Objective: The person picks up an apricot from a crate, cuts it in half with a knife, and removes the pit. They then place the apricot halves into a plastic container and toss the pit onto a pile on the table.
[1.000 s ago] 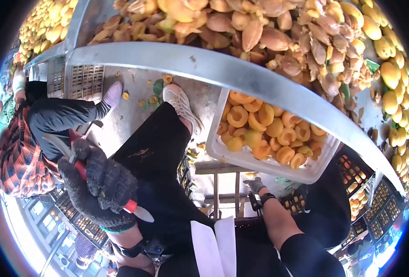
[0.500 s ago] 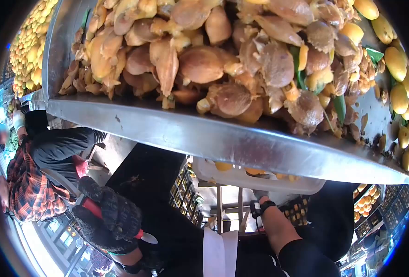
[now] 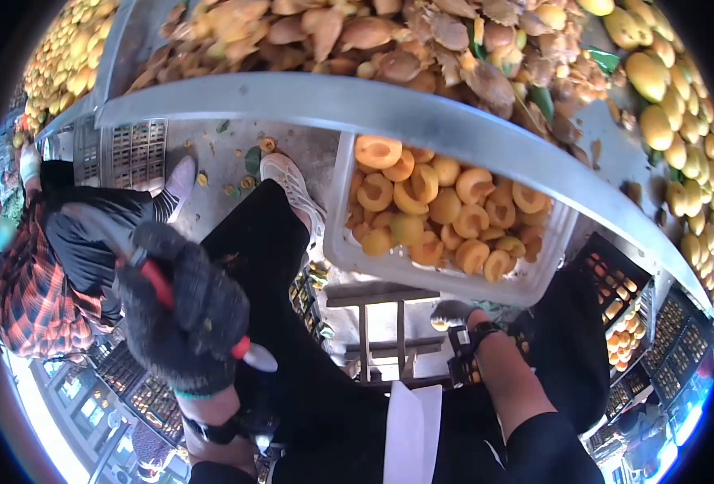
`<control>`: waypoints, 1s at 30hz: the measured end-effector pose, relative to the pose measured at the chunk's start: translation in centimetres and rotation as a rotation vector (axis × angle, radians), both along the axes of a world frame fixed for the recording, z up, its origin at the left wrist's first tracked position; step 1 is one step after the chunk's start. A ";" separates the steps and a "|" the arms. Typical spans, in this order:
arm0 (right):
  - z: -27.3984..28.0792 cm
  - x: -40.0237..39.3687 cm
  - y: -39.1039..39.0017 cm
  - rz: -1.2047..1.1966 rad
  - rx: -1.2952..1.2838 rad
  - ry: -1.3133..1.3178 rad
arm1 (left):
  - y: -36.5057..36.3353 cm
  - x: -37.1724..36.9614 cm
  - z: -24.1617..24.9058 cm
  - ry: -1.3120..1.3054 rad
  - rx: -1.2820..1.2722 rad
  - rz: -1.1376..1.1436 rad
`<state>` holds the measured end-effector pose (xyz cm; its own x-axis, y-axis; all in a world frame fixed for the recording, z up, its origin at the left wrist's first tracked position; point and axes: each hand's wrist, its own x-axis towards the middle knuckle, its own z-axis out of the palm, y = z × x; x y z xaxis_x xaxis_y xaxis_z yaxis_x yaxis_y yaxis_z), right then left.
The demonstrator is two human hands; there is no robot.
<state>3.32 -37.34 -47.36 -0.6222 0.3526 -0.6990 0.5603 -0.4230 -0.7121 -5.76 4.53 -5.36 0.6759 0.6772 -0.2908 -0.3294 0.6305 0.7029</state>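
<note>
Under the tabletop [image 3: 421, 121] edge, open floor by the white tub [image 3: 446, 278]. Full of cut yellow fruit [image 3: 421, 214]. Left of the tub, gloved left hand [image 3: 183, 315] clenched round the red-handled knife [image 3: 159, 282]. Below the tub, right hand [image 3: 454, 313], grip hard to tell.

Fruit-processing workshop, long steel table [image 3: 421, 121] heaped with pits [image 3: 389, 40] and whole yellow fruit [image 3: 663, 105], white tub [image 3: 454, 282] of halves, stacked crates [image 3: 131, 145], scraps on concrete floor [image 3: 228, 173]
</note>
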 end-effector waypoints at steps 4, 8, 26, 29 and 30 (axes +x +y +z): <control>10.7 5.4 4.5 -0.688 -0.088 0.339 | -0.8 -0.2 0.8 -0.022 0.048 0.028; 24.0 7.1 10.7 -1.026 -0.492 0.316 | -1.8 -1.1 1.3 -0.096 -0.021 0.045; 27.5 3.2 20.5 -0.439 0.398 -1.138 | -3.2 -3.4 -0.1 -0.073 -0.083 0.062; 26.9 3.2 20.2 -0.533 0.347 -1.063 | -2.8 -3.4 -0.2 -0.030 -0.012 -0.012; 27.1 2.8 20.1 -0.553 0.363 -1.074 | -2.7 -3.3 -0.3 -0.034 -0.011 -0.024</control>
